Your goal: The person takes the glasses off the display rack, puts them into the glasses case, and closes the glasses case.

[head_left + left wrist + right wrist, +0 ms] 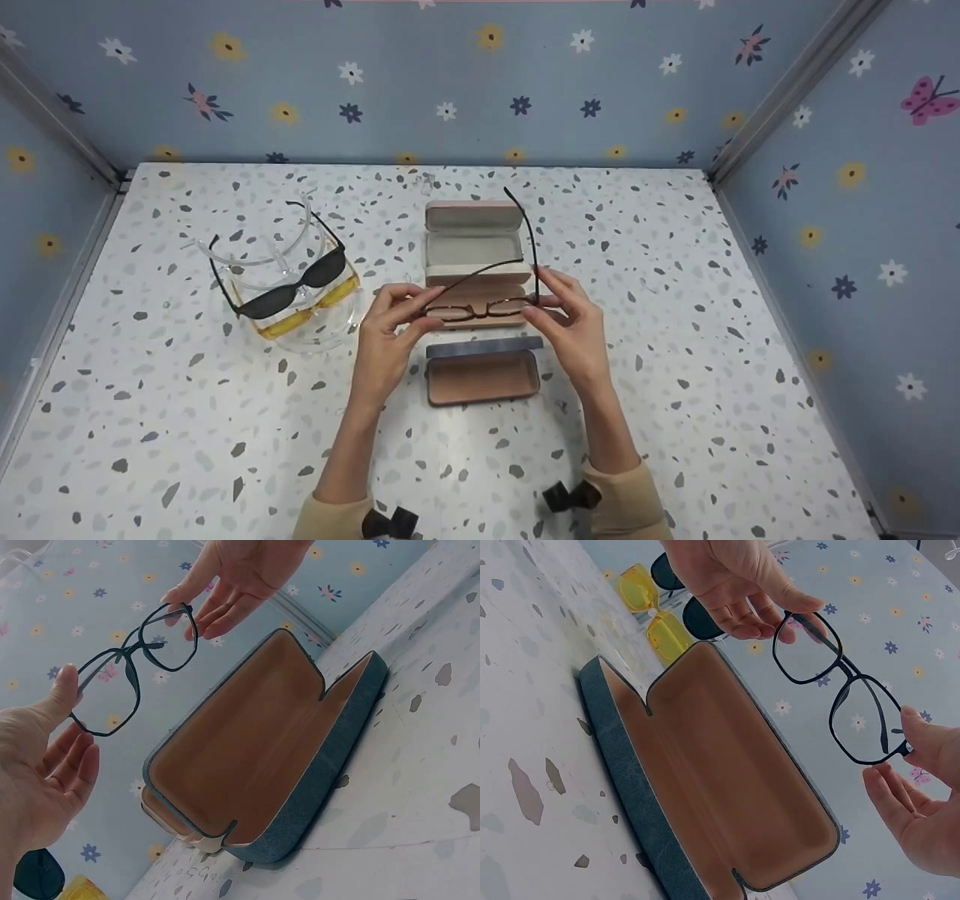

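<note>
A pair of dark-framed eyeglasses (480, 316) is held up between both hands, its temples unfolded and pointing away. My left hand (381, 349) pinches the left end of the frame between thumb and fingers. At the other end, my right hand (576, 334) pinches the frame near the hinge. Below the glasses lies an open blue glasses case (484, 379) with a brown lining, seen close up in the left wrist view (240, 742). Just behind it, an open cream case (480, 274) with a pinkish-brown inside is partly covered by the glasses.
Farther back stands an open case (474, 249) with a grey lining and pink edge. To the left, black sunglasses (268, 303), yellow-lensed glasses (281, 326) and clear eyewear (319, 341) lie close together, overlapping. Flowered blue walls (405, 82) enclose the speckled table (697, 375).
</note>
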Tool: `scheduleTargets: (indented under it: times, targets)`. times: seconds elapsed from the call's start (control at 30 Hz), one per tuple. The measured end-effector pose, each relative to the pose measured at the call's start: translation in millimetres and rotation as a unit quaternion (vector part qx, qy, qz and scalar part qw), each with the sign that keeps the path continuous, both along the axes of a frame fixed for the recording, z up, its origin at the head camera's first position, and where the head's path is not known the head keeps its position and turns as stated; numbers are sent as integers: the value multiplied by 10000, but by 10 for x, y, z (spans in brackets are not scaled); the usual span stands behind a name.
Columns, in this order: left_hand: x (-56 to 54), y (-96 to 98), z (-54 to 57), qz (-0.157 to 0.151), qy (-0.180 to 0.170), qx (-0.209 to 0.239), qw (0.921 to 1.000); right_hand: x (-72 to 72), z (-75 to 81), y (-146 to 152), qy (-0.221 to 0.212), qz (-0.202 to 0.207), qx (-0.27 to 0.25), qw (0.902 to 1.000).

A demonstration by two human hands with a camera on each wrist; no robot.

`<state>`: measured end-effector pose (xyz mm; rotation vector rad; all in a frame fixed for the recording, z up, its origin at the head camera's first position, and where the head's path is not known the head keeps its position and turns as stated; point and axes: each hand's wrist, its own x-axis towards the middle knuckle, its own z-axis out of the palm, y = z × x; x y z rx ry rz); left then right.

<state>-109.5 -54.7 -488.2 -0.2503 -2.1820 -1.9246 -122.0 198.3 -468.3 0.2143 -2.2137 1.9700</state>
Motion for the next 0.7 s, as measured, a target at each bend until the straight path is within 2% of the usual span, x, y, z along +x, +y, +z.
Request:
scheduleTargets:
  times: [0.7]
  targets:
    - [-7, 11, -11, -81, 32, -128, 9999, -6, -1, 9, -102, -52, 20, 9999]
